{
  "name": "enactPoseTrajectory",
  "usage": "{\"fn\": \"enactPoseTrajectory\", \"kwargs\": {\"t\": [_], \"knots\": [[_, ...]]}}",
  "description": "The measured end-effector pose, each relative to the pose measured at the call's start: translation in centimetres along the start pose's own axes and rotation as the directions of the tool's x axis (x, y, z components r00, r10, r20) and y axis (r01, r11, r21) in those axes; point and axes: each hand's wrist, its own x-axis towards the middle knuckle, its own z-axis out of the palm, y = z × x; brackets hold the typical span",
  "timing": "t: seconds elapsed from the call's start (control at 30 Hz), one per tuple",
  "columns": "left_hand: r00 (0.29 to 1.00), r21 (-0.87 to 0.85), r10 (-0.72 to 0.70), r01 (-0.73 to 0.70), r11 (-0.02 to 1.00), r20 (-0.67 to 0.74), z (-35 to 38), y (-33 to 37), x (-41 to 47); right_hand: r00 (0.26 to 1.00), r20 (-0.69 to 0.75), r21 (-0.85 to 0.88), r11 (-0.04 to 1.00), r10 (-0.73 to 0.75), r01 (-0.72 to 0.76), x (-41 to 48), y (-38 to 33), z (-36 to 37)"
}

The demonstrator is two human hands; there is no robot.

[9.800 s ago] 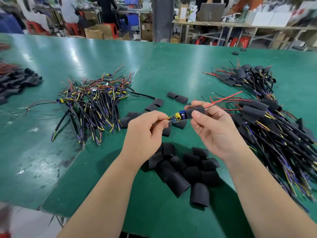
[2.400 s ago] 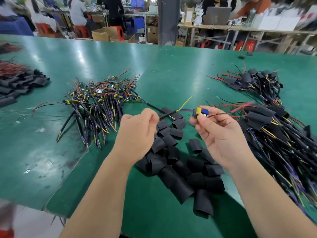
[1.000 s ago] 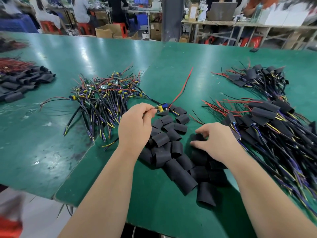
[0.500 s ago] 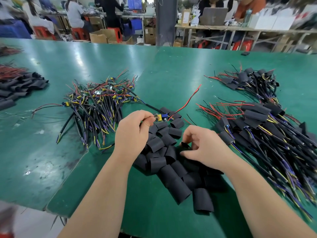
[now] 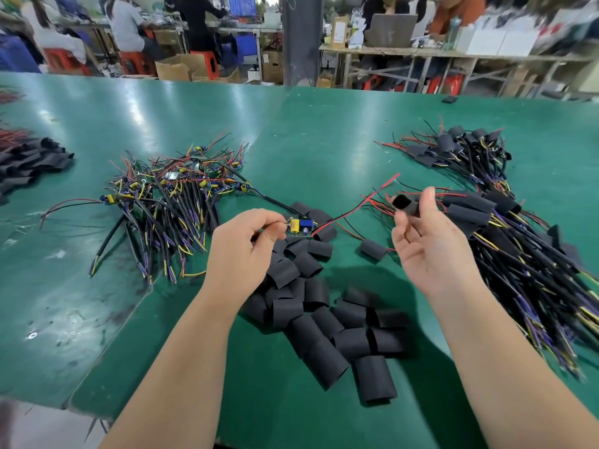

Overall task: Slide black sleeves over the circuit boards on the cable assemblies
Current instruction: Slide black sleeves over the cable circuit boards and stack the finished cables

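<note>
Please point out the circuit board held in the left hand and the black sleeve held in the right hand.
circuit board (image 5: pixel 299 227): head view, its middle, between yellow and blue parts.
black sleeve (image 5: pixel 403 204): head view, its exposed rounded end.

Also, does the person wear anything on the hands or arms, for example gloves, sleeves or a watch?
No. The left hand and the right hand are bare, with no gloves and no rings that I can see. The forearms are bare too. No sleeve, watch or band shows on them down to the edge of the picture.
</note>
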Motion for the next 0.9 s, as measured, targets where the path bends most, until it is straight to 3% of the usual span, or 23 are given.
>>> {"fn": "enactPoseTrajectory", "kwargs": {"t": [0.17, 0.3, 0.47, 0.9], "knots": [[0.998, -0.063, 0.028, -0.025, 0.998, 0.051, 0.2, 0.4, -0.1, 0.99, -0.123, 0.136, 0.989, 0.075, -0.058, 0.3, -0.3, -0.4], [0.997, -0.074, 0.037, -0.032, 0.997, 0.067, 0.3, 0.6, -0.2, 0.984, -0.06, 0.2, 0.968, 0.168, -0.153, 0.1, -0.4, 0.2], [0.995, -0.06, 0.032, -0.026, 0.998, 0.096, 0.2, 0.5, -0.2, 0.983, 0.022, 0.277, 0.944, 0.183, -0.182, -0.3, -0.6, 0.6], [0.983, 0.019, 0.097, -0.101, 0.995, 0.157, 0.4, 0.1, -0.3, 0.993, -0.057, 0.187, 0.978, 0.107, -0.094, -0.1, -1.1, 0.2]]}}
